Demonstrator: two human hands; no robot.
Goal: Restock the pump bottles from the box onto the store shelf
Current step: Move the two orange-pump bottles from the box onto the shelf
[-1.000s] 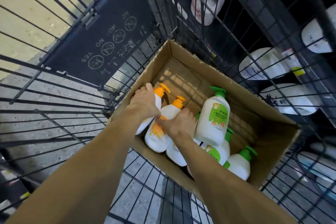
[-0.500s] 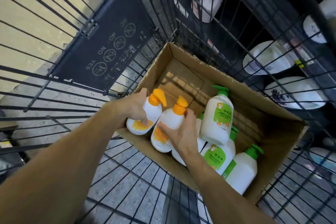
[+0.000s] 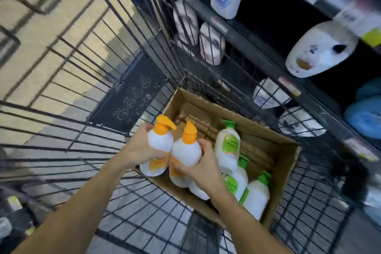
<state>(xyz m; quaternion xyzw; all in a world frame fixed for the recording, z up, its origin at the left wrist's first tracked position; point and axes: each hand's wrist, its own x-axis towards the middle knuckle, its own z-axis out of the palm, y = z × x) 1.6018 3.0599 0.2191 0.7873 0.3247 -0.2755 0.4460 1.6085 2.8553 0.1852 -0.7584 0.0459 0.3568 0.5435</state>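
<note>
Your left hand [image 3: 140, 150] is wrapped around the body of one orange-pump bottle [image 3: 158, 146], and your right hand [image 3: 201, 168] grips a second orange-pump bottle [image 3: 185, 154] the same way, thumb across the front and fingers behind; the two bottles touch side by side, upright, lifted above the near-left corner of the cardboard box [image 3: 274, 146]. These look like full plastic bottles, so expect some weight in each hand and a smooth, rounded wall that could slip if your grip loosens; holding around the middle of the body, as you do now, seems sounder than lifting by the pump heads, which are likely to twist or pop. Keep the spouts clear of each other so they don't snag. Still in the box are several green-pump bottles [image 3: 227, 146], one standing and the others leaning or lying against it, plus one white bottle partly hidden under your right wrist. The box sits on the floor of a black wire cart [image 3: 72, 93], its mesh sides rising around it. The store shelf [image 3: 268, 62] stands just beyond the cart on your right, dark, with white bottles and price tags along its edges; its lower tiers are blurred. Pale flooring lies to the left.
</note>
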